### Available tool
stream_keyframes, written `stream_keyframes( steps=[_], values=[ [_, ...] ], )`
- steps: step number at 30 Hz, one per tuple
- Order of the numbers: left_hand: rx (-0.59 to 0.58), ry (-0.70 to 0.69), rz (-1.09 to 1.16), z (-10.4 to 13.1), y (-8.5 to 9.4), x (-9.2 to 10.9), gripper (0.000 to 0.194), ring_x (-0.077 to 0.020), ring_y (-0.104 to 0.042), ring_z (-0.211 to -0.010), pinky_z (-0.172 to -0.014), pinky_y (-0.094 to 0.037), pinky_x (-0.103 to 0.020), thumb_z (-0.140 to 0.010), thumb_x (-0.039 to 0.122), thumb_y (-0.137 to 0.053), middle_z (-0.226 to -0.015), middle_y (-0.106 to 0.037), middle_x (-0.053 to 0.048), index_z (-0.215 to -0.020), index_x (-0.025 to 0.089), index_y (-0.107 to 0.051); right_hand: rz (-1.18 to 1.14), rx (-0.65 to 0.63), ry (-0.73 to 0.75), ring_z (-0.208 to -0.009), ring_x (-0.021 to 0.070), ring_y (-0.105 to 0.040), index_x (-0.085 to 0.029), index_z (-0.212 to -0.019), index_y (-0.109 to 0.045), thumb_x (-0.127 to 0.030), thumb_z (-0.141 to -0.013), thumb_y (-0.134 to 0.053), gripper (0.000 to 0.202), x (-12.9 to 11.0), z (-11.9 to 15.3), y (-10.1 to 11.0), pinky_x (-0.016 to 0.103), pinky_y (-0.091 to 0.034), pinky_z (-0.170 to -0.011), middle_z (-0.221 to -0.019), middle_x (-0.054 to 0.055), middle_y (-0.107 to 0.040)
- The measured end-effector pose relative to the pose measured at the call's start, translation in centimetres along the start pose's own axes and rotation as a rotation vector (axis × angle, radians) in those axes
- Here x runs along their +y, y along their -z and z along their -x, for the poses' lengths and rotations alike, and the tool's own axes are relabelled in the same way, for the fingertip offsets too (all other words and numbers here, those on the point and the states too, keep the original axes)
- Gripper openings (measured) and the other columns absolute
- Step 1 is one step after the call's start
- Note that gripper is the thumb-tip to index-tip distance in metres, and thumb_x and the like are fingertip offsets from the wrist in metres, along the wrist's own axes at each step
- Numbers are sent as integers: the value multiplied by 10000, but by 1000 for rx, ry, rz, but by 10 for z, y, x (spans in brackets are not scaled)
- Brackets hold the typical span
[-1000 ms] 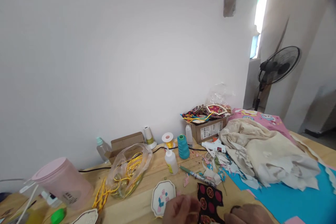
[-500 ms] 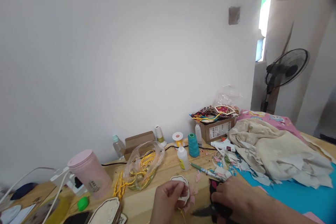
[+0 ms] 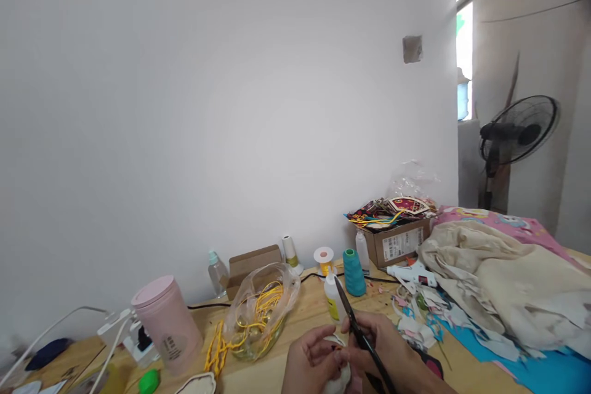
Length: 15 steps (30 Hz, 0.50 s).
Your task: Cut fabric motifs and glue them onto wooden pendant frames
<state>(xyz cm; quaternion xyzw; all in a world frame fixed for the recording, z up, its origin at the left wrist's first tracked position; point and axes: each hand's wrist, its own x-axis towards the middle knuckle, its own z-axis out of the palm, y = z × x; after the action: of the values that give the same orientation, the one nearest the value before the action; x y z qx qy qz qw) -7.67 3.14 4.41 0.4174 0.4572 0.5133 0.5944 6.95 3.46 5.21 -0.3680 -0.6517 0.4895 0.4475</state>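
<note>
Low in the middle of the head view, my left hand [image 3: 307,360] is closed on a small white piece with a curved edge [image 3: 341,378], mostly hidden by the fingers. My right hand [image 3: 385,348] meets it from the right, its fingertips at the piece. Black scissors [image 3: 354,317] rest in the right hand, blades together and tilted up to the left. A dark patterned fabric scrap [image 3: 433,364] lies partly under the right hand. Just behind the hands stands a white glue bottle with a yellow label [image 3: 333,303].
A teal thread cone [image 3: 354,274] and a yellow spool [image 3: 324,257] stand behind. On the left are a plastic bag of yellow cords [image 3: 258,320], a pink canister [image 3: 168,326] and a green cap [image 3: 148,380]. Fabric scraps [image 3: 418,320], a glue gun [image 3: 413,274] and cream cloth [image 3: 503,283] lie right.
The right hand has moved left to meet the left hand. The scissors have swung from lying low and level to pointing upward. The camera view has shifted slightly left and up.
</note>
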Motion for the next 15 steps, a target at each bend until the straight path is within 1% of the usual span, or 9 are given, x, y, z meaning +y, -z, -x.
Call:
stream_keyframes(
  steps=[3,5,8,11,13,15],
  values=[
    [-1,19,14,1,1,-6,439,-101,-557,-395,-409,-392,-194,-337,260,-806,-519,-688,-59,-724,103,-670,1,18,7,-458,83,-437,-122,-723,-545,-130,-588,-630,159,4,4,-2,173,-313,-427,-517,-60,-495],
    [-3,45,33,2,2,-10,423,-105,-569,-407,-408,-403,-194,-343,274,-806,-534,-696,-75,-705,101,-671,-21,25,15,-449,77,-431,-126,-713,-539,-95,-595,-599,135,9,5,-5,169,-309,-422,-508,-68,-481],
    [-9,89,77,5,4,-16,407,-127,-604,-474,-441,-436,-206,-367,304,-800,-563,-703,-82,-699,108,-670,-77,28,23,-448,79,-451,-140,-723,-516,-122,-636,-597,121,16,7,-6,168,-329,-421,-511,-72,-478],
    [-23,125,119,7,5,-22,388,-149,-626,-525,-475,-462,-230,-403,297,-794,-610,-711,-85,-725,118,-673,-114,38,25,-476,93,-501,-153,-750,-504,-166,-665,-612,138,17,11,-4,174,-367,-439,-546,-63,-506],
    [-44,116,138,7,7,-25,363,-165,-636,-545,-488,-469,-242,-428,280,-788,-650,-718,-105,-733,115,-679,-131,45,19,-499,102,-528,-154,-796,-508,-176,-671,-626,173,16,13,-2,182,-386,-459,-578,-52,-539],
    [-54,73,157,7,7,-26,343,-169,-644,-571,-522,-476,-241,-442,268,-784,-690,-722,-125,-730,109,-688,-160,58,10,-513,108,-540,-150,-827,-515,-179,-656,-656,224,15,15,0,186,-392,-469,-598,-39,-571]
  ],
)
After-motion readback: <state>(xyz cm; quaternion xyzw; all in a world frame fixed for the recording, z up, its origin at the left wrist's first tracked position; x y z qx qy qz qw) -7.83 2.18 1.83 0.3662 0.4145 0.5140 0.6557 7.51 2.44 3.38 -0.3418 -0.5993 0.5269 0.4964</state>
